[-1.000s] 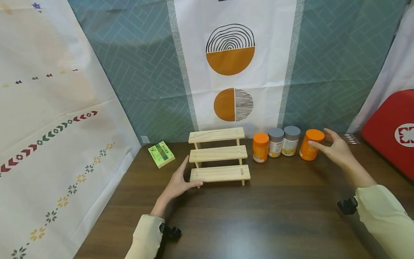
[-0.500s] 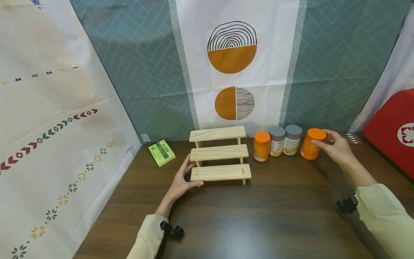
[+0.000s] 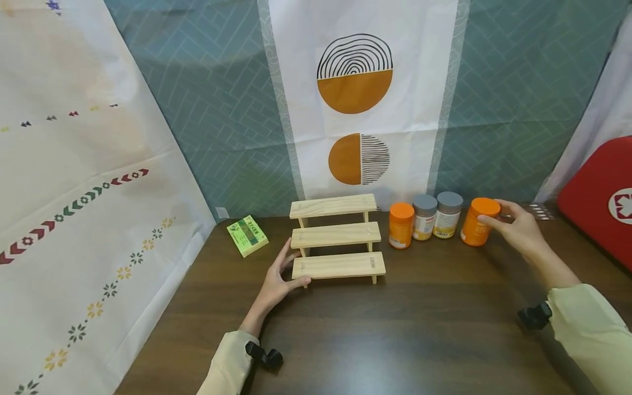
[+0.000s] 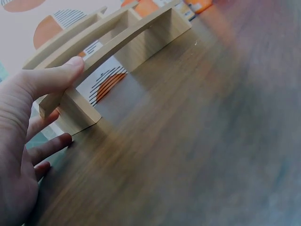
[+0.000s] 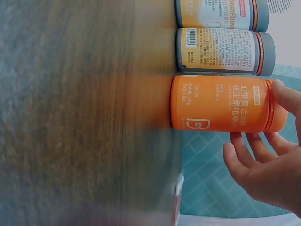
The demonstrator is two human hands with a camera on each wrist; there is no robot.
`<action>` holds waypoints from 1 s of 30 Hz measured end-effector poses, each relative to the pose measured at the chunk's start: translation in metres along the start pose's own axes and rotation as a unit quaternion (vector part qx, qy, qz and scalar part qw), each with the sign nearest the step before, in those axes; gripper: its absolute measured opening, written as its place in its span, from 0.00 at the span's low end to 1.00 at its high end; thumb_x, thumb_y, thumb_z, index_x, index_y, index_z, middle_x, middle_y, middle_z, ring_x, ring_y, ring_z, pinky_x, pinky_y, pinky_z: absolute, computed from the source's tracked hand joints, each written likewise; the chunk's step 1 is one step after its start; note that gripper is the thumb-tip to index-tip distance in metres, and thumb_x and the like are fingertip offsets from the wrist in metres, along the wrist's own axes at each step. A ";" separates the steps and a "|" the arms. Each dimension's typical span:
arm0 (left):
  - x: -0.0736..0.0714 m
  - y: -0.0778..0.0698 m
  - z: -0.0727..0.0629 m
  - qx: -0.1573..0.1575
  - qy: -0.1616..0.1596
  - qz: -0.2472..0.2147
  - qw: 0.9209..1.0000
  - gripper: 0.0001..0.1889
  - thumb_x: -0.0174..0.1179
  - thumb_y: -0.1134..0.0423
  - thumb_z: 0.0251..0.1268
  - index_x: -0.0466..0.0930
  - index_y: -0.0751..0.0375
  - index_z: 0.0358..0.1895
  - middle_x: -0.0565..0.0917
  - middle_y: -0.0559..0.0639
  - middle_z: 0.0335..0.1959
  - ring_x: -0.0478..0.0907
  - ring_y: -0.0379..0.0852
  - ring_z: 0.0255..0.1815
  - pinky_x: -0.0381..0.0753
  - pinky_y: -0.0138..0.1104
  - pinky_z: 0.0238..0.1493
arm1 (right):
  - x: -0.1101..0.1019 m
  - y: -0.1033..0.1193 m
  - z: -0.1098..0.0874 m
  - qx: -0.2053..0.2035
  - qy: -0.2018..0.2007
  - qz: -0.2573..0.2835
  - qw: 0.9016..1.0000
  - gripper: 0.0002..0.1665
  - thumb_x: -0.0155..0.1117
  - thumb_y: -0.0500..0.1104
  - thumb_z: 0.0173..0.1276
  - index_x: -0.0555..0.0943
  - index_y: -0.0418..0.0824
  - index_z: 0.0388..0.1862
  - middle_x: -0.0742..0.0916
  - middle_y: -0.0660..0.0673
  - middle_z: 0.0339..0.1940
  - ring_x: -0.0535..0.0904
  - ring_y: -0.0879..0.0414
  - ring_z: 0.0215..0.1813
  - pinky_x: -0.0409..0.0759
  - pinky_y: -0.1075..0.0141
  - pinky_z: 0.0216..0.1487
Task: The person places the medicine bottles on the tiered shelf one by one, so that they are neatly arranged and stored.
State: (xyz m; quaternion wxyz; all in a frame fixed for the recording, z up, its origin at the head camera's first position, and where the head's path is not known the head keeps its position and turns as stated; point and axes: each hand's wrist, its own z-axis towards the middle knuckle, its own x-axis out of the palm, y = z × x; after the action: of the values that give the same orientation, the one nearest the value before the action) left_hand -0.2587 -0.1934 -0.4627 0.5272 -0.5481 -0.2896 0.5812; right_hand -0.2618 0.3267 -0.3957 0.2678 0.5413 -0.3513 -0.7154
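Note:
My left hand (image 3: 274,281) grips the left end of a three-tier wooden display stand (image 3: 338,265). In the left wrist view the thumb (image 4: 59,77) lies on the lowest tier's front edge, with the other fingers round by the side leg. At the right, my right hand (image 3: 523,233) holds an orange supplement bottle (image 3: 476,226) near its orange lid. The right wrist view shows the thumb at the lid and the curled fingers (image 5: 240,153) along the side of the bottle, which stands upright on the table.
Two grey-lidded bottles (image 3: 423,222) and another orange bottle (image 3: 400,230) stand between the stand and my right hand. A green-and-yellow box (image 3: 247,236) lies left of the stand. A red case (image 3: 599,203) is at the far right. Cloth hangs behind the brown table (image 3: 375,334).
My right hand has closed in around the orange bottle's lid. The left hand stays at the stand, its fingers drawn slightly further in behind the end. The bottles and stand keep their places.

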 end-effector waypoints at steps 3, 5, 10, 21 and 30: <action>0.001 0.002 -0.007 -0.010 -0.009 -0.010 1.000 0.54 0.72 0.69 0.53 0.46 0.40 0.79 0.72 0.60 0.69 0.68 0.59 0.70 0.56 0.58 0.72 | 0.001 0.003 -0.004 -0.008 -0.001 -0.004 1.000 0.44 0.61 0.55 0.70 0.60 0.27 0.73 0.75 0.34 0.57 0.71 0.32 0.58 0.65 0.86 0.33; 0.004 0.003 -0.011 -0.010 -0.015 -0.015 1.000 0.52 0.70 0.69 0.55 0.48 0.42 0.79 0.73 0.61 0.68 0.69 0.60 0.69 0.59 0.58 0.70 | -0.002 0.004 -0.007 -0.010 -0.007 -0.004 1.000 0.45 0.62 0.55 0.69 0.61 0.28 0.73 0.78 0.48 0.52 0.77 0.47 0.53 0.66 0.86 0.34; 0.011 0.002 -0.007 0.004 -0.011 -0.014 1.000 0.48 0.67 0.67 0.59 0.48 0.48 0.79 0.74 0.62 0.68 0.71 0.61 0.68 0.68 0.56 0.65 | -0.027 0.016 -0.014 -0.002 -0.047 0.039 0.998 0.44 0.63 0.56 0.68 0.61 0.35 0.75 0.70 0.77 0.37 0.66 0.81 0.38 0.66 0.88 0.35; -0.006 -0.004 0.001 0.000 -0.031 -0.003 1.000 0.45 0.66 0.67 0.61 0.50 0.50 0.79 0.76 0.62 0.65 0.75 0.61 0.61 0.72 0.54 0.60 | -0.027 0.071 -0.022 -0.066 -0.069 0.044 0.995 0.40 0.61 0.53 0.70 0.63 0.32 0.72 0.71 0.77 0.38 0.69 0.85 0.37 0.68 0.89 0.36; -0.004 -0.003 -0.002 0.001 -0.011 0.000 1.000 0.47 0.67 0.66 0.60 0.49 0.43 0.79 0.77 0.61 0.65 0.75 0.59 0.63 0.72 0.50 0.62 | 0.001 0.100 -0.023 -0.143 -0.103 0.077 0.981 0.34 0.61 0.48 0.71 0.67 0.31 0.69 0.73 0.80 0.38 0.70 0.85 0.40 0.66 0.90 0.42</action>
State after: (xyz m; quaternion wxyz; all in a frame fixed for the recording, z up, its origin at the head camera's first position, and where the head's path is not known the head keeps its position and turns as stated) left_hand -0.2567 -0.1964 -0.4593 0.5244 -0.5415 -0.2946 0.5874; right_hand -0.2398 0.2602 -0.3210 0.3597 0.3920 -0.3116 -0.7873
